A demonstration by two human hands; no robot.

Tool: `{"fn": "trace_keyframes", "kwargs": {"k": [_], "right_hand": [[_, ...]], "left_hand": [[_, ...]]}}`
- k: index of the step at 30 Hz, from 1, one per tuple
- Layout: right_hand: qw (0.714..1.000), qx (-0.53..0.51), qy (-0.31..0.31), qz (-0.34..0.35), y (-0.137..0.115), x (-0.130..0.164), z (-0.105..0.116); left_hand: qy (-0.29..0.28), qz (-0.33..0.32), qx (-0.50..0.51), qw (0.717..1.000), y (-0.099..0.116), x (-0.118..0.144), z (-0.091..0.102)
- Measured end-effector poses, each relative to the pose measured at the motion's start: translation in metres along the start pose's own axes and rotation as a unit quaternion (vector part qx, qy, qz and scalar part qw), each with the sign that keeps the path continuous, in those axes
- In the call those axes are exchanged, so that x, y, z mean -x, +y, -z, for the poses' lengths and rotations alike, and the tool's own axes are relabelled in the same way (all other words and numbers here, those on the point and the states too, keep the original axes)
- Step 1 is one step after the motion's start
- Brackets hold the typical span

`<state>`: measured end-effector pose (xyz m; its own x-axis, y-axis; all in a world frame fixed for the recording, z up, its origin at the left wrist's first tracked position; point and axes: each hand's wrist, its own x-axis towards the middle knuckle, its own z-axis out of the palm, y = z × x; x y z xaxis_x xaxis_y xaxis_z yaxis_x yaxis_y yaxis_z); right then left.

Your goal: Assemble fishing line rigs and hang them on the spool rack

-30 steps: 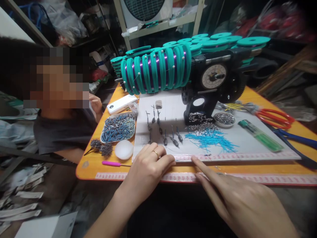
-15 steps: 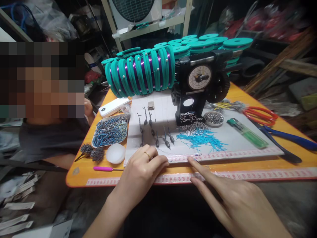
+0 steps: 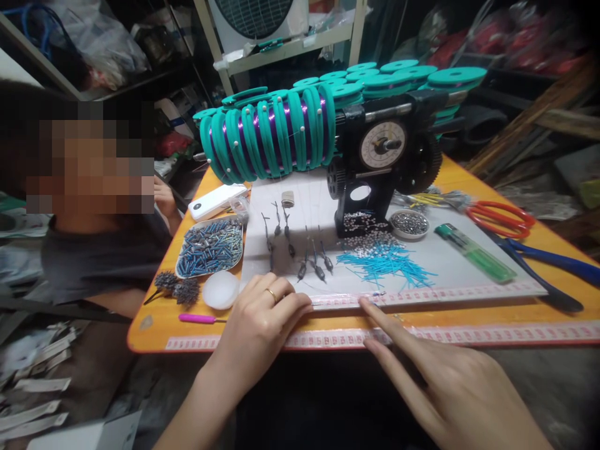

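My left hand (image 3: 265, 309), with a ring on one finger, rests at the front edge of the white board (image 3: 478, 250). Its thumb and fingers are pinched together; what lies between them is too small to make out. My right hand (image 3: 435, 369) has its index finger stretched out, the tip on the pink-and-white measuring tape (image 3: 422, 295) along the board's edge. Beside that fingertip lies a tiny dark bit (image 3: 379, 294). The right thumb stays apart, near the table's front tape (image 3: 328, 339). Behind my hands, several dark weights (image 3: 320, 273) with stems lie on the board.
Teal spools (image 3: 267, 134) of purple line hang on a black geared stand (image 3: 365, 187). Blue sticks (image 3: 389, 265), a dish of small metal parts (image 3: 409, 224), a green-capped case (image 3: 475, 253) and pliers (image 3: 548, 256) lie right. A tray (image 3: 210, 247) stands left, near another person (image 3: 103, 256).
My left hand has slid slightly left along the board's edge. The right hand keeps its place on the tape. The whole view has shifted a little.
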<state>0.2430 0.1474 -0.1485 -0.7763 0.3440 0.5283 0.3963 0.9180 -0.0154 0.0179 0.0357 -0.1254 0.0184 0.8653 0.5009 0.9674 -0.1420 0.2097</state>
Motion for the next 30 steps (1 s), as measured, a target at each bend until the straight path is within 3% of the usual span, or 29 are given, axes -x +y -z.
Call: {"fn": "trace_keyframes", "kwargs": {"k": [17, 30], "right_hand": [[1.0, 0.001, 0.002, 0.015, 0.004, 0.011, -0.008], [1.0, -0.005, 0.004, 0.008, 0.003, 0.009, -0.006]], "left_hand": [[-0.066, 0.024, 0.043, 0.997, -0.009, 0.012, 0.014], [-0.068, 0.028, 0.055, 0.996, -0.01, 0.013, 0.014]]}}
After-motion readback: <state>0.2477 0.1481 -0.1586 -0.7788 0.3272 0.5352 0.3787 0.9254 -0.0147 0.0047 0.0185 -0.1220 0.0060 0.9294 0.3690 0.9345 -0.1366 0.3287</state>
